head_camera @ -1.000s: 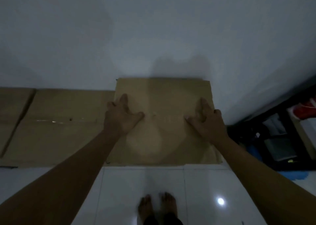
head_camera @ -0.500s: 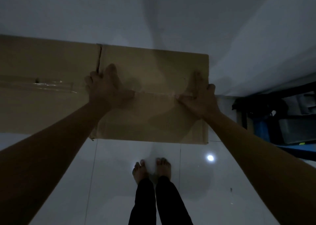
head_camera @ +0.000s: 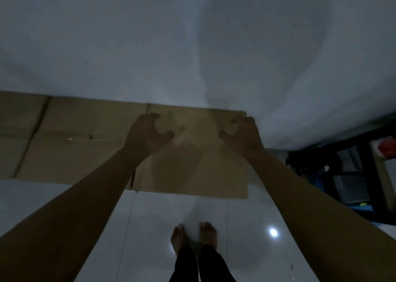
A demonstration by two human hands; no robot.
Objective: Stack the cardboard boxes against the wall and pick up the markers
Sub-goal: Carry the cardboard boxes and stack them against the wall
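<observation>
Leaning against the white wall (head_camera: 150, 46), a flat cardboard box (head_camera: 192, 163) stands on its edge on the shiny floor (head_camera: 246, 228), and both hands are on it. More flat cardboard (head_camera: 64, 142) stands just beside it on the left, also against the wall, so the box part of the job looks partly done. I think this box is just being set in place. No markers show anywhere, so that part seems not yet started, and I cannot tell where they are. Both arms reach out straight toward the wall. The left hand (head_camera: 147, 133) sits near the top left of the box, with its fingers bent like a claw and its thumb sticking out to the side; the fingertips seem to press on the cardboard. The right hand (head_camera: 242, 136) is at the top right corner, with its fingers bent too. It may be hooked over the top edge, but it is too dark to be sure. Neither hand looks wrapped tight around anything. Bare feet (head_camera: 192, 236) stand on the floor below the box. A dark shelf (head_camera: 362, 163) with some stuff on it is off to the right.
</observation>
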